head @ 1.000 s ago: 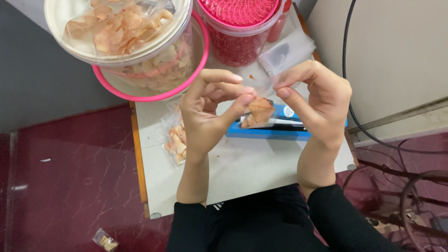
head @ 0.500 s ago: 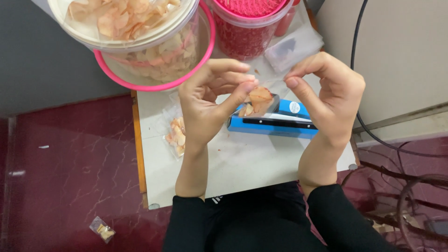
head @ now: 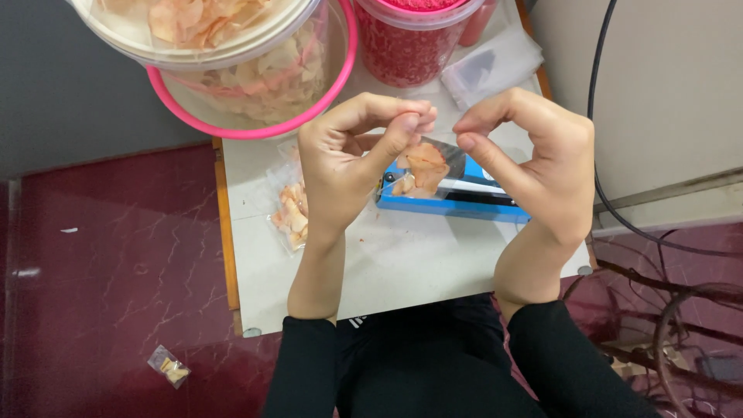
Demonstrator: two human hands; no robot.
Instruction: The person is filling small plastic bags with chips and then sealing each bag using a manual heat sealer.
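Head: hands [head: 445,147], tubs [head: 255,70] beyond.

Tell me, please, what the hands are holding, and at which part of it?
Both hands, left hand and right hand, pinch the top edge of a small clear bag holding pale orange chips, each at one upper corner. The bag hangs above the blue sealer.

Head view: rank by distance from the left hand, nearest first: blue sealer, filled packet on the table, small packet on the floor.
From the left hand:
1. Filled packet on the table, touching the hand's outer side.
2. Blue sealer, just beyond the fingers, toward the right hand; close to the first.
3. Small packet on the floor, far down-left, off the table.
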